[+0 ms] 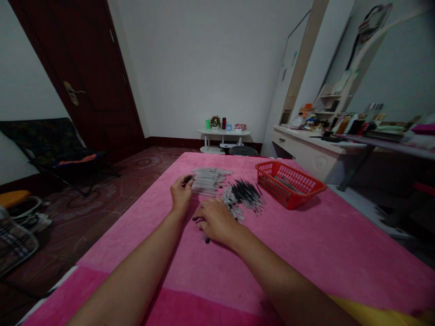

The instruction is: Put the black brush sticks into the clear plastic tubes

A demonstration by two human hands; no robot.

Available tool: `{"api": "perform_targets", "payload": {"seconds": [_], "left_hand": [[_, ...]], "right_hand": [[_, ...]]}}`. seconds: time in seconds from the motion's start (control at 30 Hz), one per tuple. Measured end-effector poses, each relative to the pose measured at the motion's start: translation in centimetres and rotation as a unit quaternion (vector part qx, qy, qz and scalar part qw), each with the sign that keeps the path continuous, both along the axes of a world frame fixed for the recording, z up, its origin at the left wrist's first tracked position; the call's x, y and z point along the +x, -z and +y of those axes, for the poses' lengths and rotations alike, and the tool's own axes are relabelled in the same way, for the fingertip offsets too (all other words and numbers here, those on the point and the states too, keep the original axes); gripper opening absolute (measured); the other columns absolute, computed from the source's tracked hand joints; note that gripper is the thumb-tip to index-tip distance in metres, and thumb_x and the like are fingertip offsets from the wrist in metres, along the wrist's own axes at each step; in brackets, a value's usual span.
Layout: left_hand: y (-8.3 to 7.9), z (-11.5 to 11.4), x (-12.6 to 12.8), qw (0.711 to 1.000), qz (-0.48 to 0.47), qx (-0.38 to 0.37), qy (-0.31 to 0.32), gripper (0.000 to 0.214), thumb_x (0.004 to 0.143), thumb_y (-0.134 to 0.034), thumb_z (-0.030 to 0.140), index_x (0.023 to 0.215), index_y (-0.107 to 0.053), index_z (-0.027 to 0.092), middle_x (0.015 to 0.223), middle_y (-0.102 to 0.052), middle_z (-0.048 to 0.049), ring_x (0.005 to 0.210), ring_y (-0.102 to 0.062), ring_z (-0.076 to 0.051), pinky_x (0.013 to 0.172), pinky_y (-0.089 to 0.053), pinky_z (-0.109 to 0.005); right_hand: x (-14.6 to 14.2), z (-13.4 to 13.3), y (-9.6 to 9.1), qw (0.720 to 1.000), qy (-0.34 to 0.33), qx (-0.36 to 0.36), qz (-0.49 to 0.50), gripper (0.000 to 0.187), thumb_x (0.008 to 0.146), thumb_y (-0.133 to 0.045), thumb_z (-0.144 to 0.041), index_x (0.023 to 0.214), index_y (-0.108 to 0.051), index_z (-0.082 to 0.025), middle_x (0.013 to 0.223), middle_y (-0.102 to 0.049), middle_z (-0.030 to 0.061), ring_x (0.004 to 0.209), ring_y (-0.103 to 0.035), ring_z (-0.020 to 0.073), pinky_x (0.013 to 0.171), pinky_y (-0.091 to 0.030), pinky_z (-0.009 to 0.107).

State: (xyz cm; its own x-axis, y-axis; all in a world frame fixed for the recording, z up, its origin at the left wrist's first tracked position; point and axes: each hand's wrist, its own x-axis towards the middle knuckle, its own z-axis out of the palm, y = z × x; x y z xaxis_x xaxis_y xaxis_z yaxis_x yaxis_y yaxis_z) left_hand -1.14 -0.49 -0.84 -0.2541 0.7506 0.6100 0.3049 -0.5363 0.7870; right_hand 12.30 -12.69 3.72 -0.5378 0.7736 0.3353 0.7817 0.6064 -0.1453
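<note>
Lying loose on a pink cloth (272, 258), the pale tubes (209, 181) are presenting what looks like the chief hazard: being slim and seemingly round, they could be rolling or fanning out if the left hand (181, 192) were pressing unevenly at their ends. Second hazard: the small clear pieces (229, 198) are crowding against the dark slender sticks (246, 192); a sideways sweep of the right hand (217, 219) could be mixing both groups. Third hazard: a small dark-tipped piece (207, 240) is lying at the near edge of the right hand, where a careless shift of the palm could be knocking it away.

Position, pale tubes: lying in a rough parallel stack, just right of the left hand's fingers and beyond the right hand. Position, clear pieces: lying just beside the right hand, on its far side. Position, dark sticks: lying beyond those, toward the red basket (277, 190), which is standing well apart from both hands and holding some thin items (285, 182).

Hands: the left is curling its fingers by the tube ends, its grip not showing clearly; the right is bending low over the cloth, palm down, whether grasping anything one cannot tell.
</note>
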Motion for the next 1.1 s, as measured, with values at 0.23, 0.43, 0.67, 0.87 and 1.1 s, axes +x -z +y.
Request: {"api": "perform_targets", "payload": {"seconds": [0.23,0.43,0.67,0.87,1.1], "left_hand": [[0.0,-0.4,0.4,0.994,0.070,0.070,0.035,0.018,0.079,-0.056,0.018,0.093,-0.067,0.017,0.092,-0.068,-0.0051,0.087,-0.063,-0.017,0.079,-0.050,-0.030],[-1.0,-1.9,0.7,0.964,0.212,0.154,0.050,0.023,0.084,-0.052,0.015,0.103,-0.065,0.020,0.096,-0.065,-0.0058,0.093,-0.058,-0.018,0.083,-0.047,-0.032],[-1.0,-2.9,1.9,0.939,0.268,0.194,0.092,0.021,0.087,-0.051,0.018,0.103,-0.064,0.020,0.093,-0.063,-0.0067,0.091,-0.057,-0.018,0.080,-0.047,-0.032],[-1.1,-3.6,2.8,0.929,0.282,0.200,0.130,0.022,0.087,-0.052,0.017,0.105,-0.063,0.021,0.091,-0.063,-0.0062,0.089,-0.056,-0.018,0.077,-0.046,-0.032],[-0.9,-3.8,2.8,0.926,0.308,0.167,0.141,0.027,0.085,-0.052,0.014,0.109,-0.062,0.022,0.090,-0.061,-0.0060,0.088,-0.056,-0.018,0.076,-0.045,-0.031]], "right_hand": [[-1.1,-0.2,0.9,0.998,0.003,-0.016,-0.062,0.009,0.078,-0.060,-0.018,0.079,-0.069,-0.019,0.082,-0.067,0.0048,0.079,-0.059,0.0187,0.073,-0.038,0.031],[1.7,2.0,0.1,0.978,0.090,0.005,0.189,0.021,0.084,-0.050,-0.015,0.094,-0.068,-0.020,0.099,-0.068,0.0065,0.093,-0.060,0.0181,0.082,-0.042,0.029],[6.4,5.1,0.2,0.864,0.167,-0.022,0.474,0.018,0.076,-0.055,-0.028,0.078,-0.066,-0.013,0.068,-0.067,0.0047,0.061,-0.058,0.0153,0.058,-0.046,0.027],[6.4,5.3,0.8,0.823,0.121,-0.104,0.546,0.016,0.061,-0.061,-0.023,0.074,-0.065,-0.014,0.062,-0.064,0.0020,0.053,-0.055,0.0130,0.049,-0.044,0.024],[6.2,4.9,0.5,0.848,0.131,-0.076,0.508,0.017,0.059,-0.059,-0.017,0.074,-0.067,-0.015,0.072,-0.068,0.0041,0.063,-0.061,0.0150,0.060,-0.047,0.026]]}}
